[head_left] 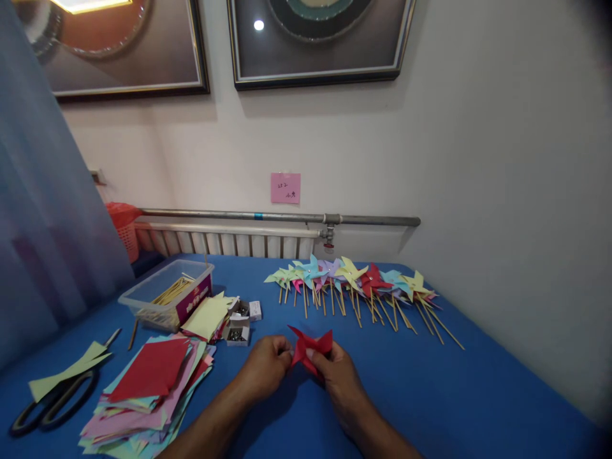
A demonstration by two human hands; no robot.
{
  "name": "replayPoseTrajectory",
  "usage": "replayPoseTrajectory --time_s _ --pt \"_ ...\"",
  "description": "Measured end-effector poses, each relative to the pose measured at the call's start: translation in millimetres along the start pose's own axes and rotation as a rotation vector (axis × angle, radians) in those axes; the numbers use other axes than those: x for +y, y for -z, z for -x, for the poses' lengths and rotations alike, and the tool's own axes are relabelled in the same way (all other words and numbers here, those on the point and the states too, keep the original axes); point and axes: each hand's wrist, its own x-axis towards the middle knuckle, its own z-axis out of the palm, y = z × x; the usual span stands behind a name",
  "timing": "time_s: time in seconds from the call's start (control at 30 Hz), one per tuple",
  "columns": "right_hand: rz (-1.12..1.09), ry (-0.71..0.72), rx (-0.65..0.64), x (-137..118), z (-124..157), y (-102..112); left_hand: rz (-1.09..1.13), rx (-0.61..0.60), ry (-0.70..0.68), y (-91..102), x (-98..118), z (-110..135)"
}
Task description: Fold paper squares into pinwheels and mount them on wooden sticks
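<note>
A red paper pinwheel [308,350] is held above the blue tabletop with its corners folded in. My right hand [345,382] grips it from the right, thumb pressed over its middle. At its left edge my left hand [268,368] is closed in a pinch; what lies between those fingertips is too small to tell. Just beyond my left hand stand two small open boxes of metal pins [237,335]. A stack of coloured paper sheets [148,376], a red one uppermost, lies left of my left forearm.
Finished pinwheels on sticks [351,275] lie in a row at the back right. A clear plastic tub [138,305] holds thin sticks. Black-handled scissors [62,405] lie at the far left under paper scraps. A radiator [229,239] and pipe run along the wall.
</note>
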Motion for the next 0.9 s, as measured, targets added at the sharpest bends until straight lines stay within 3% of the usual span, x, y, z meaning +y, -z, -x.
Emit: replayPoseTrajectory --time_s 0.63,0.9 --pt "0.011 -0.01 0.008 4.8 -2.3 1.5 -0.007 -0.003 -0.003 -1.6 -0.7 1.6" --pt "0.008 -0.01 0.008 -15.8 8.7 -4.2 -0.014 0.021 -0.042 -3.0 -2.6 0.6"
